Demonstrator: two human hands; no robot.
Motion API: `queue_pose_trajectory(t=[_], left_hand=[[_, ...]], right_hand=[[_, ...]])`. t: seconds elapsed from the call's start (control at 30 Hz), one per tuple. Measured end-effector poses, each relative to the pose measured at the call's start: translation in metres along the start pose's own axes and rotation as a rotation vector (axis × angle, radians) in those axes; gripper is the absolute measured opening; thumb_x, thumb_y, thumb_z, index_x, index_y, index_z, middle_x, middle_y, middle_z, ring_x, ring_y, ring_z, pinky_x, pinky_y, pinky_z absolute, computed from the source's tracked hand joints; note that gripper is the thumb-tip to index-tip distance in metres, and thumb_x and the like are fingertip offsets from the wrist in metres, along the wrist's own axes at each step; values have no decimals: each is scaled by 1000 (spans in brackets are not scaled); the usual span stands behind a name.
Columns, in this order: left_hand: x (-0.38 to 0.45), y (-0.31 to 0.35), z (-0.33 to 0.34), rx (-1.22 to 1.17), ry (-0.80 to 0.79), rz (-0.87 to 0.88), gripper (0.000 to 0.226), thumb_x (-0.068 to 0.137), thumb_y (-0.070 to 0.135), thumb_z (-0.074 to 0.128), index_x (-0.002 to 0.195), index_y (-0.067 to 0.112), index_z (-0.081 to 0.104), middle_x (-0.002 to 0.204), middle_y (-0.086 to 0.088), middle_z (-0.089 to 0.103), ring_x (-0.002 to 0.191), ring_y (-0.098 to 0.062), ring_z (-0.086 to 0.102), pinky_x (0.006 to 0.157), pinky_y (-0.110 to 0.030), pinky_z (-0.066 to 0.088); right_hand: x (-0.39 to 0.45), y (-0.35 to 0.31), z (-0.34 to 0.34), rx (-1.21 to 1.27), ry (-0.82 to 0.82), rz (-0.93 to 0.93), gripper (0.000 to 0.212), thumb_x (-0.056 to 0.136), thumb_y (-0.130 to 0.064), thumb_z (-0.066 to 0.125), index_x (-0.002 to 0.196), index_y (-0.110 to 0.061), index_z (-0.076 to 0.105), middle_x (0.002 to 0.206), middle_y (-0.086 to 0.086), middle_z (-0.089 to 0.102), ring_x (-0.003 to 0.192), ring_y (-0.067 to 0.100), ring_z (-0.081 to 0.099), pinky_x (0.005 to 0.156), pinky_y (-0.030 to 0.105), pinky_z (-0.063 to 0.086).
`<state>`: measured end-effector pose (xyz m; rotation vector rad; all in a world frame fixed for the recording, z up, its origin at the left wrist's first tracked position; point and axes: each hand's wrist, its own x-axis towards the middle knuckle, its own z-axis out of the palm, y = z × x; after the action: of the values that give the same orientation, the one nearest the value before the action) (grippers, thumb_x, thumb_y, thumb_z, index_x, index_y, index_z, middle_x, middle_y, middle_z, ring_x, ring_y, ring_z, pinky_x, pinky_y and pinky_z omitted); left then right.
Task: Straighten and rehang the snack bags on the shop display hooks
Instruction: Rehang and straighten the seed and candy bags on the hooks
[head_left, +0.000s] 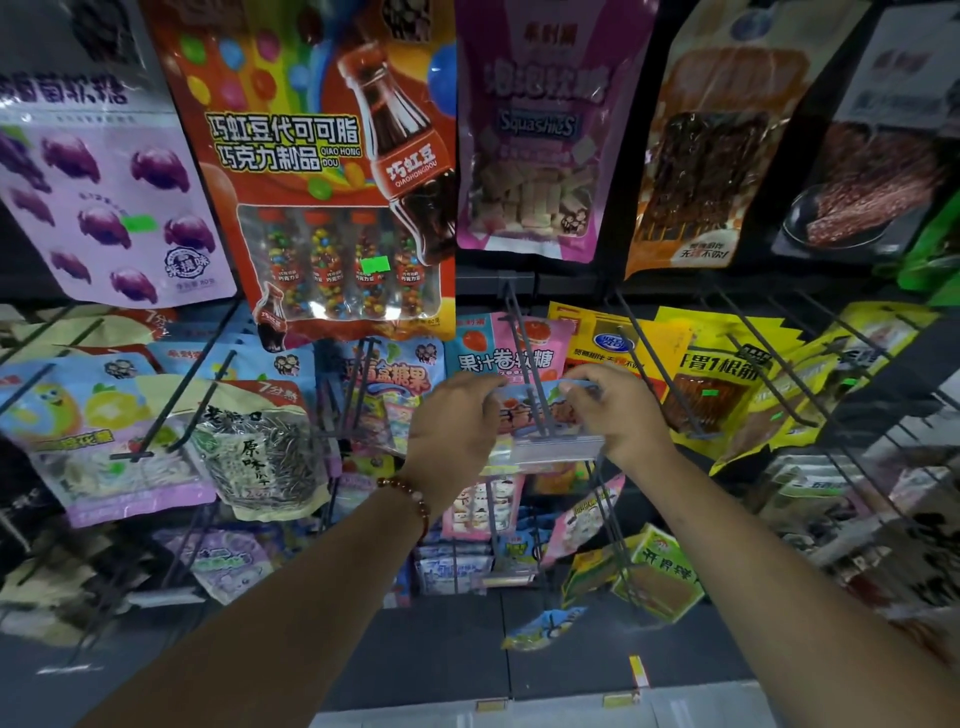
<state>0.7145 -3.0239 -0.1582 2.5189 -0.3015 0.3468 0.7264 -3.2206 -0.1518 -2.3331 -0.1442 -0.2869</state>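
A snack bag (540, 415), pink and blue with a clear strip along its near edge, sits on a dark wire hook (524, 358) in the middle of the display, held by both hands at its upper corners. The left hand's fingers (485, 382) curl over the bag's left corner and pinch it; the right hand's fingers (587, 376) curl over the right corner and pinch it as well. The left hand (457, 421) shows its back to the camera, and a bead bracelet (413, 499) circles that wrist. The right hand (623, 415) lies just beside the bag's right edge, forearm running down to the lower right.

The hook's two prongs run down through the top of the bag, whose face is tilted up toward the camera. Behind it on the same hook hangs a pink bag (511, 348) with strawberry art. Just right hang yellow bags (675, 364); left of the hands hangs a seed bag (260, 447). Above, a red chocolate-bean bag (311, 156) and a purple Squashies bag (535, 135) hang side by side. Below the hands more small bags (483, 509) hang, some crooked, and a green-and-yellow bag (660, 577) hangs tilted from a lower hook.
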Motion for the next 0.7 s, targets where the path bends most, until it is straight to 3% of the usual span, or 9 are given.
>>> queue_pose_trajectory(t=[0.1, 0.2, 0.27, 0.37, 0.43, 0.53, 0.7], left_hand=[[-5, -6, 0, -35, -9, -8, 41, 103, 24, 44, 144, 21, 47, 138, -2, 52, 127, -21, 47, 104, -36, 42], [-26, -14, -5, -100, -27, -17, 54, 103, 27, 46, 154, 26, 27, 155, 1, 32, 142, -18, 30, 115, -40, 34], [-45, -17, -9, -125, -75, -52, 62, 103, 27, 47, 156, 32, 15, 162, 7, 17, 144, -21, 30, 109, -40, 42], [-74, -22, -12, -141, -108, -100, 74, 102, 30, 49, 155, 41, -1, 164, 15, 8, 122, -25, 54, 86, -38, 49], [-89, -27, -15, -108, -109, -111, 80, 101, 34, 50, 154, 42, -9, 164, 15, 2, 130, -18, 47, 88, -33, 46], [-107, -33, -22, 37, -156, -120, 77, 101, 42, 47, 153, 42, -10, 164, 13, -9, 144, -25, 31, 105, -41, 42], [-139, -49, -40, 152, -184, -199, 75, 99, 49, 44, 154, 42, -6, 164, 12, -10, 152, -20, 5, 119, -41, 23]], right_hand=[[-2, -5, -6, -56, -26, -21, 19, 95, -27, 60, 111, -19, 68, 104, -1, 56, 98, 25, 58, 85, 41, 51], [-13, -5, -11, -106, -58, -11, 42, 97, -23, 58, 138, -15, 51, 134, 8, 51, 122, 27, 50, 96, 37, 42], [-28, -1, -12, -116, -58, 27, 67, 95, -16, 60, 153, -16, 26, 153, 8, 35, 139, 25, 34, 108, 42, 36], [-57, 9, -4, -174, -61, 92, 92, 92, -22, 62, 156, -16, -4, 164, 4, 5, 150, 21, 6, 120, 40, 19], [-79, 15, 2, -216, -70, 112, 95, 94, -34, 59, 155, -15, -11, 164, 3, -9, 151, 21, -5, 122, 41, 12], [-110, 14, 11, -223, -150, 93, 92, 96, -40, 55, 155, -16, -12, 159, -3, -22, 149, 18, -15, 123, 43, 8], [-143, -11, 36, -254, -307, 0, 87, 98, -47, 46, 152, -24, -19, 153, -11, -32, 146, 13, -23, 116, 29, -6]])
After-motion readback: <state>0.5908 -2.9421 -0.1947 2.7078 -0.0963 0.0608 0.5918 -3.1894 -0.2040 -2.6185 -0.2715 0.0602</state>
